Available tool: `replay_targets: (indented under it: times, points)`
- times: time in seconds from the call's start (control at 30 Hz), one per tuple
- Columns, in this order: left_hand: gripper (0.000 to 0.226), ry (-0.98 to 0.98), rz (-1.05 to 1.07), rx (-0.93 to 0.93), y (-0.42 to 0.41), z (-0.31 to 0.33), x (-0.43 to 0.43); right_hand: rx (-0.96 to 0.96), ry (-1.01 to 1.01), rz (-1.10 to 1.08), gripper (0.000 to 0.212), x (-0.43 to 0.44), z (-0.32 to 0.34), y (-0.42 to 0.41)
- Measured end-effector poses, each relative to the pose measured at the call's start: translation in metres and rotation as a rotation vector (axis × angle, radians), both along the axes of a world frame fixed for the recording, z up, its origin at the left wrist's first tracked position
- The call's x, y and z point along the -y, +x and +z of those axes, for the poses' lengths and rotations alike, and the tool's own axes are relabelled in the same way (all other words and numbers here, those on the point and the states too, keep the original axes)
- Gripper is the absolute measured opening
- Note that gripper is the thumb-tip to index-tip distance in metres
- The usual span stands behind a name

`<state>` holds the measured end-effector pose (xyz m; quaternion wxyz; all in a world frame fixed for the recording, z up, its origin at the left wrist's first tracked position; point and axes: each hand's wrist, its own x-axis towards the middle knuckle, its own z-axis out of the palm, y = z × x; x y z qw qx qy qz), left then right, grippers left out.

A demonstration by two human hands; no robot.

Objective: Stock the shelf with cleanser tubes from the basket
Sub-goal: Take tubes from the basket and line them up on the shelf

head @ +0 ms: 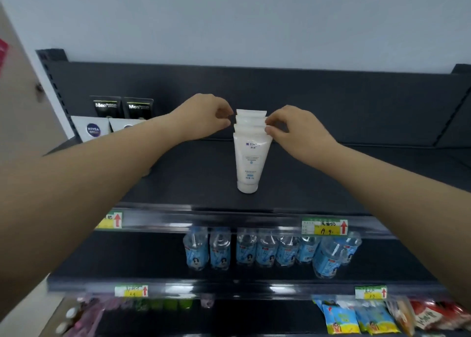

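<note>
Several white cleanser tubes [249, 158] stand cap-down in a front-to-back row on the dark top shelf [331, 178]; only the crimped tops of the rear ones show behind the front tube. My left hand [206, 118] pinches the left edges of those tops. My right hand [293, 126] pinches their right edges. Both arms reach in from the bottom corners. No basket is in view.
Black "Men" tubes [122, 107] and white Nivea boxes [93, 130] stand at the shelf's back left. Water bottles [254, 250] fill the shelf below, behind price tags [325, 226]. Snack packets [356, 319] lie on the lowest shelf. A wall rises on the left.
</note>
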<state>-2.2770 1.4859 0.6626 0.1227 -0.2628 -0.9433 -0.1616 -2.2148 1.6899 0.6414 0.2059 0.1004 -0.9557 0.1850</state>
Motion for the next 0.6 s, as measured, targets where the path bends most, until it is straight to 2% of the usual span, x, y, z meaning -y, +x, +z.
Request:
replay_targets:
  times: [0.2,0.43,0.6]
  points:
    - [0.038,-0.006,0.098,-0.091,0.064,-0.023,0.036,-0.034,-0.022,0.166,0.037,0.029,-0.017,0.033]
    - [0.042,0.001,0.29,-0.049,0.161,-0.084,0.098,0.008,0.087,0.479,0.038,0.1,-0.071,0.079]
    - [0.039,-0.03,0.477,0.015,0.222,-0.131,0.155,0.091,0.079,0.67,0.036,0.163,-0.12,0.111]
